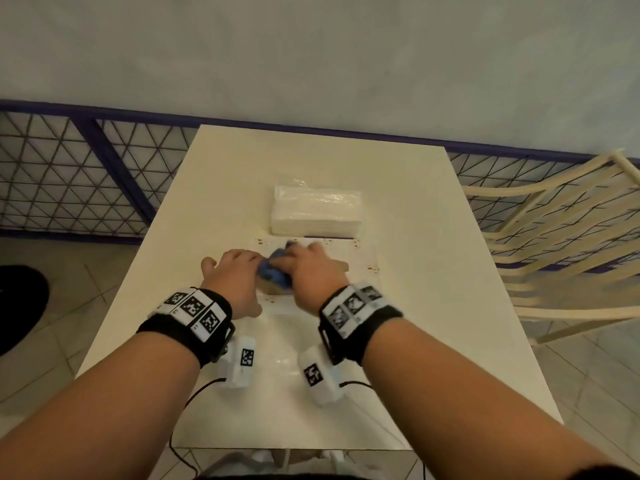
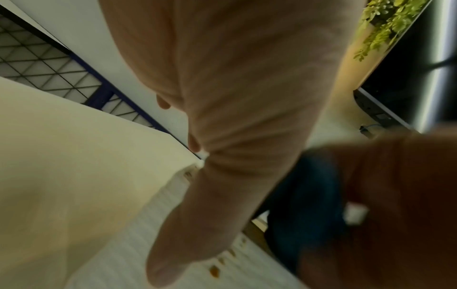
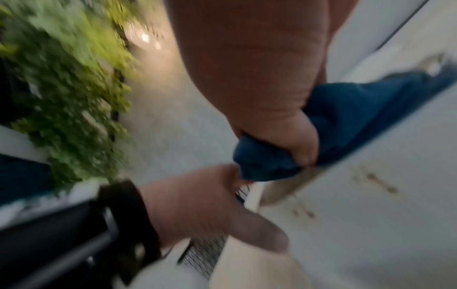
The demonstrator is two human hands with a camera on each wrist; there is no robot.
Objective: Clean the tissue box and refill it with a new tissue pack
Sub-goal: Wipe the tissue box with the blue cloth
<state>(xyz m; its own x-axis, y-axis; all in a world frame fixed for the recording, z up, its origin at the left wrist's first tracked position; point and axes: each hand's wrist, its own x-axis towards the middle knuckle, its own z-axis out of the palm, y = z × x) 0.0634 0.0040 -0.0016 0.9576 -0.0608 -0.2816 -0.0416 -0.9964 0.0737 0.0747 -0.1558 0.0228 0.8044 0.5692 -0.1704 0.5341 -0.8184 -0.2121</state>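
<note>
Here the right hand (image 1: 308, 268) grips a blue cloth (image 1: 275, 268) directly on the tissue box (image 1: 360, 261); the left hand (image 1: 235, 275), fingers flat, steadies it alongside.

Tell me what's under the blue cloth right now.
The blue cloth, gripped by the right hand, lies on the white tissue box top, at its wood-coloured opening. The left hand rests beside it. The box's inside is hidden.

We find no readable words, brands or numbers anywhere. The only signs are black-and-white square code markers on the wristbands (image 1: 194, 308) at lower centre of the head view and on the white camera housings (image 1: 246, 358) just below them.
</note>
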